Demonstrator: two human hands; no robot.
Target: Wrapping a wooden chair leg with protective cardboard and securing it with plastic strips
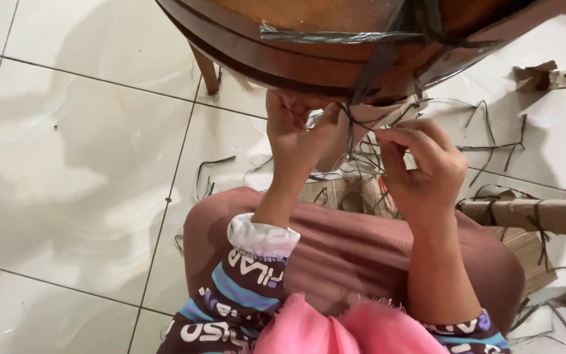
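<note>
A thin dark plastic strap (352, 124) hangs from the rim of the round brown wooden table (309, 59), just above the person's lap. The right hand (424, 167) pinches it between thumb and fingertips; the left hand (296, 134), fingers curled, grips beside it under the rim. Loose dark strap offcuts (492, 141) and torn brown cardboard (538, 213) lie on the white tiled floor (80, 170).
</note>
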